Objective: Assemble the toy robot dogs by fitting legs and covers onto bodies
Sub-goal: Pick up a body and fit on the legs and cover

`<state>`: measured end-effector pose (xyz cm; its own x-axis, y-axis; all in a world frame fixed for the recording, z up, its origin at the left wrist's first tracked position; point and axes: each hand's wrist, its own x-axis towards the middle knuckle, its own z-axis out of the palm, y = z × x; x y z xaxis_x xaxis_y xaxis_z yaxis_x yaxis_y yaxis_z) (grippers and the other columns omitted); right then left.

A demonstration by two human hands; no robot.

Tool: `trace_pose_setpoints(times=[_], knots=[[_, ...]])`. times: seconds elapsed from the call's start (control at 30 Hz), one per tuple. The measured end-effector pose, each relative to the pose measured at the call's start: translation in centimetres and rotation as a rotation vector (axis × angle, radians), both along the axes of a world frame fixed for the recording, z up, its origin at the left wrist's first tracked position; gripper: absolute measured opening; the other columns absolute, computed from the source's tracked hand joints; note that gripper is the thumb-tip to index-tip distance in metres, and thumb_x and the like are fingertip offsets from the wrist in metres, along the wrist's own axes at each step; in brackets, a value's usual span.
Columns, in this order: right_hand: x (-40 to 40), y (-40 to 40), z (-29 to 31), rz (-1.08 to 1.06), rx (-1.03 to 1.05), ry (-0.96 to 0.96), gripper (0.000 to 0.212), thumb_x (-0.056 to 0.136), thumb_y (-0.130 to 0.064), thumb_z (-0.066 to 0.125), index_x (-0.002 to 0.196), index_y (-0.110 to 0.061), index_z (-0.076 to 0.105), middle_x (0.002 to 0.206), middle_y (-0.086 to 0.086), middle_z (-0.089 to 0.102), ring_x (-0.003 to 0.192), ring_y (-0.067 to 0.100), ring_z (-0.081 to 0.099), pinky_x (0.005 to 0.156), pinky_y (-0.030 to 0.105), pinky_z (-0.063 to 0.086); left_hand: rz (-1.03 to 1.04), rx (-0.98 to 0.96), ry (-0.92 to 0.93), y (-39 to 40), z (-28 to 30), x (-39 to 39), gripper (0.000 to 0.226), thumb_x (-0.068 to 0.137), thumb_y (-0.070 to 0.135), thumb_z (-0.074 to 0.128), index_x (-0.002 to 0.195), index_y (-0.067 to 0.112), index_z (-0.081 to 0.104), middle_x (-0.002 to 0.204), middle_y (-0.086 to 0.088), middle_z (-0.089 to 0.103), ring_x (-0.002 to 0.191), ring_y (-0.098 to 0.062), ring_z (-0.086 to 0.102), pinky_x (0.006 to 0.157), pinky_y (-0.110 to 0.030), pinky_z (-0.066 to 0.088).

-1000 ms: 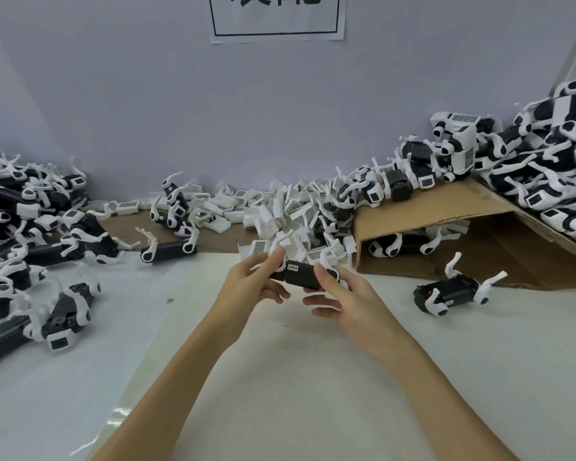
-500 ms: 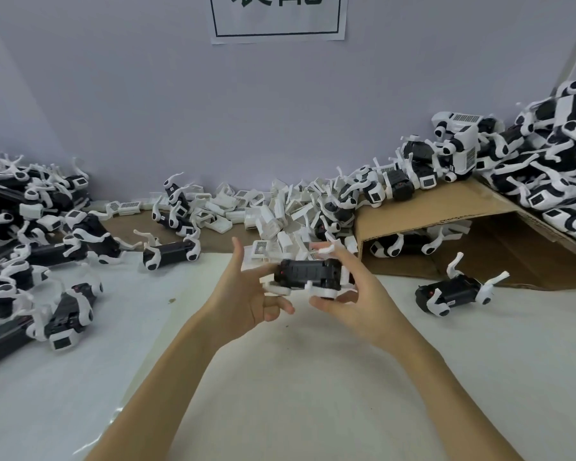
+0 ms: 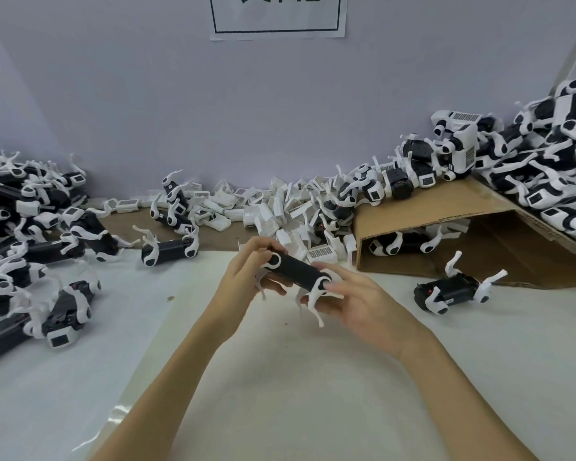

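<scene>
I hold a black toy dog body (image 3: 296,270) with white legs above the white table, tilted down to the right. My left hand (image 3: 246,277) grips its far left end, fingers curled over the top. My right hand (image 3: 356,301) grips the near right end, thumb on the white hip joint. White legs (image 3: 313,302) hang below the body between my hands. A heap of loose white covers (image 3: 280,211) lies just behind, along the wall.
Legged black bodies are piled at the left (image 3: 30,227). One dog body (image 3: 170,252) lies left of the hands, another (image 3: 453,289) to the right. A folded cardboard ramp (image 3: 446,227) at the right carries a heap of finished dogs (image 3: 546,161).
The body has turned in my hands, from level with its underside up to tilted with the legs pointing down. Both hands kept their hold and shifted slightly toward me.
</scene>
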<state>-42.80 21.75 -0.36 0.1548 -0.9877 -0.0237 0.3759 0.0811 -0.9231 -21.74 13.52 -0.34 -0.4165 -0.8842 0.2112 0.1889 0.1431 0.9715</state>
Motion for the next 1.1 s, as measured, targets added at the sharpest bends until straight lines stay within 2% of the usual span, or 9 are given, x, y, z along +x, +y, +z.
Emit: trace_pose_setpoints(times=[0.13, 0.2, 0.3, 0.4, 0.57, 0.67, 0.77, 0.97, 1.1], knots=[[0.5, -0.4, -0.4, -0.203, -0.033, 0.086, 0.061, 0.083, -0.021, 0.076, 0.141, -0.011, 0.058, 0.129, 0.025, 0.069, 0.118, 0.041, 0.069, 0.107, 0.043, 0.054, 0.025, -0.091, -0.138, 0.3, -0.3, -0.1, 0.038, 0.104, 0.047, 0.051, 0.132, 0.028, 0.067, 0.118, -0.008, 0.070, 0.097, -0.031, 0.076, 0.083, -0.040, 0.061], [0.7, -0.5, -0.4, -0.299, -0.049, 0.093, 0.065, 0.078, -0.025, 0.082, 0.139, -0.016, 0.061, 0.123, 0.022, 0.072, 0.109, 0.039, 0.074, 0.094, 0.039, 0.059, 0.040, -0.123, -0.201, 0.6, -0.4, -0.4, 0.041, 0.101, 0.054, 0.054, 0.133, 0.032, 0.066, 0.109, 0.004, 0.071, 0.090, -0.030, 0.077, 0.081, -0.032, 0.059], [0.8, -0.4, -0.3, -0.379, -0.091, 0.101, 0.068, 0.072, -0.040, 0.085, 0.134, -0.022, 0.065, 0.107, 0.009, 0.077, 0.092, 0.022, 0.077, 0.074, 0.025, 0.059, 0.072, -0.129, -0.203, 0.8, -0.3, -0.8, 0.045, 0.098, 0.055, 0.058, 0.137, 0.033, 0.065, 0.109, 0.000, 0.073, 0.091, -0.030, 0.078, 0.088, -0.035, 0.058], [1.0, -0.2, -0.1, -0.413, -0.160, 0.177, 0.062, 0.076, -0.047, 0.080, 0.133, -0.027, 0.067, 0.105, 0.003, 0.075, 0.094, 0.016, 0.075, 0.081, 0.025, 0.058, 0.094, -0.150, -0.152, 1.0, 0.0, -0.5, 0.049, 0.096, 0.057, 0.062, 0.141, 0.037, 0.063, 0.107, 0.000, 0.073, 0.094, -0.028, 0.078, 0.086, -0.030, 0.058], [1.1, -0.2, 0.0, -0.450, -0.253, 0.269, 0.055, 0.081, -0.049, 0.078, 0.132, -0.031, 0.068, 0.114, 0.003, 0.074, 0.105, 0.023, 0.073, 0.100, 0.045, 0.058, 0.075, -0.178, -0.079, 1.1, 0.1, -0.1, 0.050, 0.099, 0.056, 0.060, 0.149, 0.047, 0.056, 0.114, 0.004, 0.074, 0.104, -0.024, 0.076, 0.086, -0.025, 0.056], [0.9, -0.2, 0.1, -0.460, -0.257, 0.238, 0.069, 0.074, -0.050, 0.083, 0.138, -0.034, 0.063, 0.118, -0.006, 0.075, 0.113, 0.016, 0.070, 0.096, 0.035, 0.059, 0.042, -0.188, -0.191, 0.7, 0.0, 0.3, 0.064, 0.088, 0.069, 0.064, 0.150, 0.058, 0.048, 0.118, 0.025, 0.070, 0.119, -0.014, 0.069, 0.085, -0.021, 0.048], [0.7, 0.0, 0.2, -0.542, -0.306, 0.277, 0.060, 0.075, -0.044, 0.092, 0.129, -0.038, 0.068, 0.116, -0.009, 0.074, 0.111, 0.010, 0.068, 0.087, 0.026, 0.056, 0.078, -0.403, -0.415, 0.4, -0.9, 0.5, 0.075, 0.091, 0.060, 0.072, 0.158, 0.047, 0.042, 0.141, 0.025, 0.063, 0.130, -0.005, 0.061, 0.099, -0.027, 0.050], [3.0, 0.1, -0.8, -0.648, -0.497, 0.664, 0.050, 0.075, -0.060, 0.078, 0.120, -0.043, 0.064, 0.123, -0.016, 0.065, 0.118, 0.009, 0.061, 0.095, 0.016, 0.049, 0.026, -0.664, -0.596, 0.6, -2.4, -1.1, 0.052, 0.099, 0.031, 0.075, 0.146, 0.037, 0.054, 0.128, 0.018, 0.065, 0.108, -0.011, 0.068, 0.088, -0.033, 0.058], [2.2, -0.1, 0.0, -0.529, -0.327, 0.170, 0.037, 0.107, -0.052, 0.047, 0.133, -0.033, 0.065, 0.130, -0.002, 0.068, 0.122, 0.010, 0.064, 0.104, 0.028, 0.051, 0.031, -0.357, -0.411, 0.6, -2.5, -1.2, 0.030, 0.106, 0.015, 0.062, 0.134, 0.025, 0.058, 0.117, 0.006, 0.076, 0.105, -0.013, 0.075, 0.097, -0.042, 0.057]])
